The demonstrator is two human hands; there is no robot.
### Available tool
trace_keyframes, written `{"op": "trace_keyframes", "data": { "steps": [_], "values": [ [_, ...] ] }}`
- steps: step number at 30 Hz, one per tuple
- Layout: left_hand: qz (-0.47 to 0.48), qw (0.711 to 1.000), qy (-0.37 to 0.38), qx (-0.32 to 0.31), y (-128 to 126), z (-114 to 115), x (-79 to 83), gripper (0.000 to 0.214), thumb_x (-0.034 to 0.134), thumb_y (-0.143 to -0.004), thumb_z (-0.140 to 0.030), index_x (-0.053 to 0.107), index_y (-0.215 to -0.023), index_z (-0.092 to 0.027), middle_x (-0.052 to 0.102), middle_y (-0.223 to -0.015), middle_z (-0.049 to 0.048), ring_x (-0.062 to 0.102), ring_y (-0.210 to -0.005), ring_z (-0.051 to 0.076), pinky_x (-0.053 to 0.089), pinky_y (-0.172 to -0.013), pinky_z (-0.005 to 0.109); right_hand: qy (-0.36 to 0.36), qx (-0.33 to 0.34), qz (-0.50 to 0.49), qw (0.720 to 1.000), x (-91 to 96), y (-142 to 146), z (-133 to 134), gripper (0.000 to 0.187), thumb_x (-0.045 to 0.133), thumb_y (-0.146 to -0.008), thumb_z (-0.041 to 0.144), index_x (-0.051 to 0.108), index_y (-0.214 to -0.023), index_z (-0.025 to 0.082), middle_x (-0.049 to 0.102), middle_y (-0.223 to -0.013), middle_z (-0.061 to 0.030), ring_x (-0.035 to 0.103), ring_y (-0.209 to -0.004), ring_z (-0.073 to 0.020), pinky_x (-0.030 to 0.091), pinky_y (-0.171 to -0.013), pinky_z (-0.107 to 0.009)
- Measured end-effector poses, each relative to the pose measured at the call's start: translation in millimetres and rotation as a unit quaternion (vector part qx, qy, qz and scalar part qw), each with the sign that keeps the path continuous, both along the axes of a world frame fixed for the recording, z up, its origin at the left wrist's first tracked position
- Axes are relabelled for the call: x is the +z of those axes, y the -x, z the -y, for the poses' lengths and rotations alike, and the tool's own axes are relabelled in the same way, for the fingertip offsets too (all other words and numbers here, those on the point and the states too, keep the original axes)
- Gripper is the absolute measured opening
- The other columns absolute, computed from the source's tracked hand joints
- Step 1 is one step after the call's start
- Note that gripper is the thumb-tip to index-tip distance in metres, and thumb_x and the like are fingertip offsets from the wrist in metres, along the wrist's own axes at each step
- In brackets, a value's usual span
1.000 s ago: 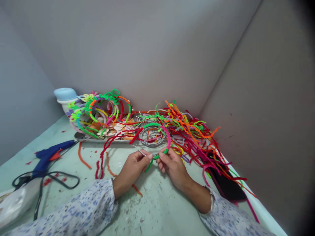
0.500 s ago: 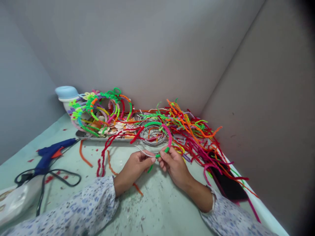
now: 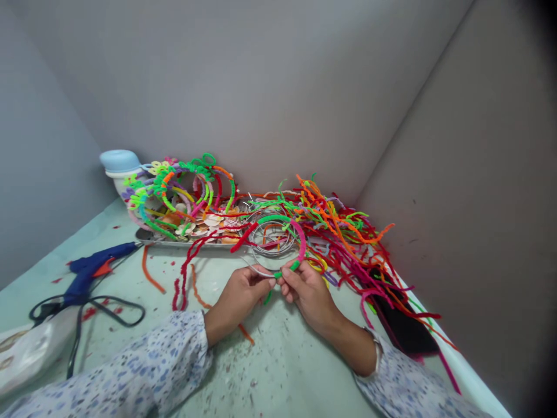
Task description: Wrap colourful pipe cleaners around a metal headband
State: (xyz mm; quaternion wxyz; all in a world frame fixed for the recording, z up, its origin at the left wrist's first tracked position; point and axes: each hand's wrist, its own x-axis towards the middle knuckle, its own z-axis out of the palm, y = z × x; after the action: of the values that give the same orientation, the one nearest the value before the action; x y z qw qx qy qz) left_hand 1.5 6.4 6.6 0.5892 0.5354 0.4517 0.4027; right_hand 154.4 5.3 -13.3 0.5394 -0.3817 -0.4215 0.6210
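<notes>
Both hands were right in it! My left hand point(image 3: 238, 296) pinched the wrapped band point(image 3: 301, 239) where bare wire met green, thumb pressed down, and my right hand point(image 3: 308, 295) nipped its green stretch just beside. There was the band, curving up red, green and pink, in front of the wire coil point(image 3: 272, 254)! Beyond sat the tray point(image 3: 204, 246), left, and the fuzzy-stem pile point(image 3: 343, 225), right.
</notes>
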Motion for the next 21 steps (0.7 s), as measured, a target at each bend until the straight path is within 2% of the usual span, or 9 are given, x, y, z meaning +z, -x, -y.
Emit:
{"op": "trace_keyframes", "data": {
  "steps": [7, 14, 21],
  "values": [
    [-0.005, 1.000, -0.004, -0.010, 1.9, -0.5, -2.2, 0.008, 0.061, -0.072, -0.022, 0.062, -0.072, -0.014, 0.054, -0.055, -0.0033, 0.043, -0.049, 0.009, 0.033, -0.050, 0.022, -0.022, -0.023, 0.079, 0.996, 4.8, 3.1, 3.3, 0.026, 0.067, -0.077, 0.041, 0.055, -0.083, 0.019, 0.062, -0.064, 0.0028, 0.051, -0.047, -0.0072, 0.041, -0.044, -0.019],
    [-0.006, 1.000, -0.013, 0.004, -0.4, 1.6, -0.2, 0.020, 0.063, -0.074, -0.031, 0.065, -0.079, -0.012, 0.055, -0.057, -0.0027, 0.043, -0.052, 0.010, 0.034, -0.051, 0.023, -0.037, -0.046, 0.129, 0.990, 6.1, 2.9, 2.9, 0.027, 0.065, -0.077, 0.043, 0.054, -0.083, 0.019, 0.059, -0.061, 0.0044, 0.049, -0.045, -0.0076, 0.040, -0.043, -0.020],
    [-0.048, 0.999, -0.016, 0.000, 2.1, -0.4, -1.4, 0.033, 0.059, -0.078, -0.043, 0.058, -0.062, -0.014, 0.045, -0.050, -0.0041, 0.038, -0.049, 0.010, 0.029, -0.051, 0.024, -0.055, -0.052, 0.146, 0.986, 7.0, 2.6, 3.5, 0.025, 0.064, -0.077, 0.042, 0.055, -0.082, 0.020, 0.055, -0.058, 0.0050, 0.049, -0.046, -0.0095, 0.041, -0.045, -0.022]
  ]
}}
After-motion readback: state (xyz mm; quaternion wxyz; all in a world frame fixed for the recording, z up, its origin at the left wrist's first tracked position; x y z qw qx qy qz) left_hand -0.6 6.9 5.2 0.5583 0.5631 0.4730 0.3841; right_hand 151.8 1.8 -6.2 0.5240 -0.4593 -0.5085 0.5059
